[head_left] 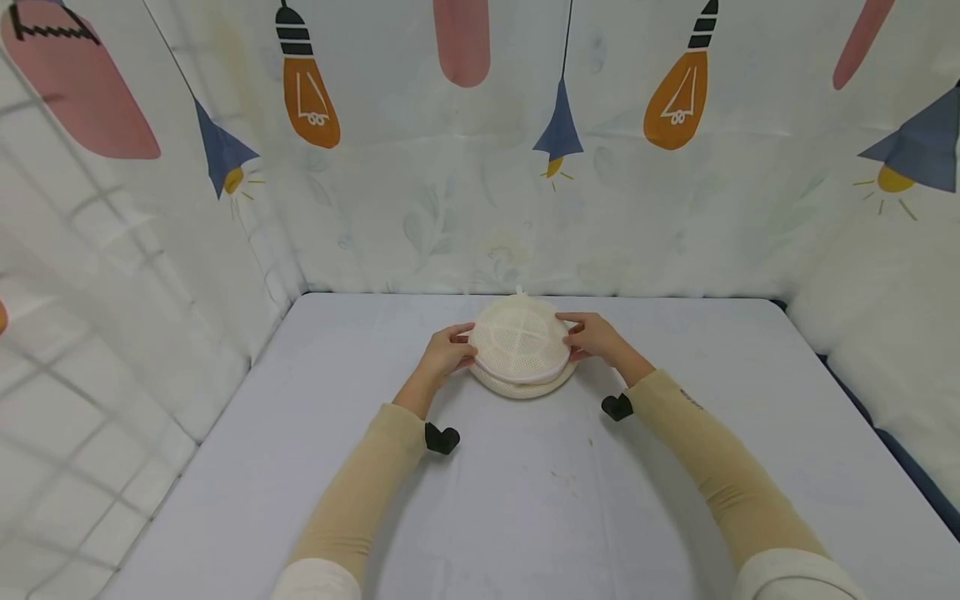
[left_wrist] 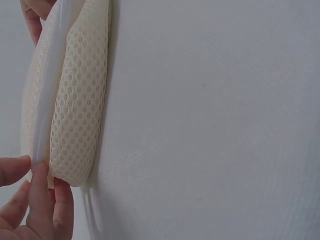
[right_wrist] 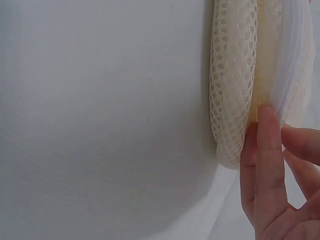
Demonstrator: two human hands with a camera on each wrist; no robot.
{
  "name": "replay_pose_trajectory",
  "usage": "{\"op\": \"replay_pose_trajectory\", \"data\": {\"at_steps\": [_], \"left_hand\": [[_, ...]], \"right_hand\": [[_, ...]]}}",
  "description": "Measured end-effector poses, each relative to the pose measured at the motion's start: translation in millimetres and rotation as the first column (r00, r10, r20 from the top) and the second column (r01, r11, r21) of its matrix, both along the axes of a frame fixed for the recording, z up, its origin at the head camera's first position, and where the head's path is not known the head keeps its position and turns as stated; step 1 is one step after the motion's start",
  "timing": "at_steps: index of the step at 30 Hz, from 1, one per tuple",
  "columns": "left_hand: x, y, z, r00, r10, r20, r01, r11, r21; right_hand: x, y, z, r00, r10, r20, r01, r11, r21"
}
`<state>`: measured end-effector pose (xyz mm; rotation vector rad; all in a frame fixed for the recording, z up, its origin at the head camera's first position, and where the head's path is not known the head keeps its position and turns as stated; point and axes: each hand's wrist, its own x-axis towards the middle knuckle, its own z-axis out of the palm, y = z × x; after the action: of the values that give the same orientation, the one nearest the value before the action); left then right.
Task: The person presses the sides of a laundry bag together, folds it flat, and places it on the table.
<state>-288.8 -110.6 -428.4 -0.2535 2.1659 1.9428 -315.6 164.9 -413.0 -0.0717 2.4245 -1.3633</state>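
Note:
A round cream mesh laundry bag (head_left: 521, 337) sits toward the back of the white-covered table, with a thicker padded mesh rim (head_left: 525, 390) showing beneath its upper disc. My left hand (head_left: 445, 353) pinches the left edge of that upper part. On the opposite edge, my right hand (head_left: 596, 337) pinches it between thumb and fingers. A white zipper band (left_wrist: 47, 100) runs round the side in the left wrist view, above the honeycomb mesh (left_wrist: 82, 90). In the right wrist view, fingertips (right_wrist: 270, 120) press into the gap between the padded layer (right_wrist: 232, 75) and the zipper band (right_wrist: 292, 55).
The table (head_left: 517, 500) has a smooth white cover with faint marks near the middle. Behind it hangs a white curtain (head_left: 450, 208) printed with lamps and bulbs. More white fabric stands on the left and right sides.

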Motion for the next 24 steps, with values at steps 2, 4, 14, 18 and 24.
{"op": "replay_pose_trajectory", "data": {"at_steps": [2,4,14,18,24], "left_hand": [[-0.2,0.1,0.7,1.0,-0.008,0.0,0.008,1.0,-0.006],[-0.1,0.5,1.5,1.0,-0.015,0.0,0.015,1.0,-0.009],[-1.7,1.0,2.8,0.999,-0.031,0.013,0.031,0.999,-0.04],[-1.8,1.1,2.5,0.999,-0.041,0.016,0.042,0.998,-0.05],[-0.3,2.6,4.4,0.999,-0.04,0.016,0.041,0.995,-0.086]], "right_hand": [[-1.2,-0.1,-0.6,1.0,0.005,0.004,-0.005,1.0,0.005],[-2.5,-0.1,-1.1,1.0,0.007,0.006,-0.007,1.0,0.015],[-5.7,-0.9,-0.4,1.0,0.018,0.018,-0.019,0.999,0.04],[-6.9,-0.6,-2.8,1.0,0.022,0.02,-0.023,0.999,0.042],[-7.5,-0.5,-5.2,0.999,0.043,0.002,-0.043,0.997,0.058]]}}
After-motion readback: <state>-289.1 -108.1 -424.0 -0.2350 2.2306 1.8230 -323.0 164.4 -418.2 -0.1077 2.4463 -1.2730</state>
